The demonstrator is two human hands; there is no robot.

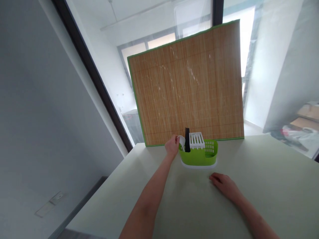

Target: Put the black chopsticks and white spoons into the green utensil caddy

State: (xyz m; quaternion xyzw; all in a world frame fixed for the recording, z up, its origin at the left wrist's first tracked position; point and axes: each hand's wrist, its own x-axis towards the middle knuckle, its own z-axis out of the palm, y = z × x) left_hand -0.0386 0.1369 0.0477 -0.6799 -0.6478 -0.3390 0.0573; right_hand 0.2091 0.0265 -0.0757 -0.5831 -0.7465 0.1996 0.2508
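Note:
A green basket [196, 157] with a white base stands on the pale table [189, 202]. Across its top lies a white slatted rack [197, 140], and a black upright object [187, 141] rises beside the rack. My left hand [172, 145] is closed at the basket's left end, its fingers pinching a white utensil [181, 141] that looks like a spoon, with its lower part inside the basket. My right hand [223, 184] rests on the table in front of the basket's right side, fingers curled together, with nothing visible in them.
Behind the basket, a bamboo mat [189, 86] with green edging leans upright against the window. A grey wall [45, 126] runs along the left. Bags and boxes [306, 124] sit beyond the table at the far right.

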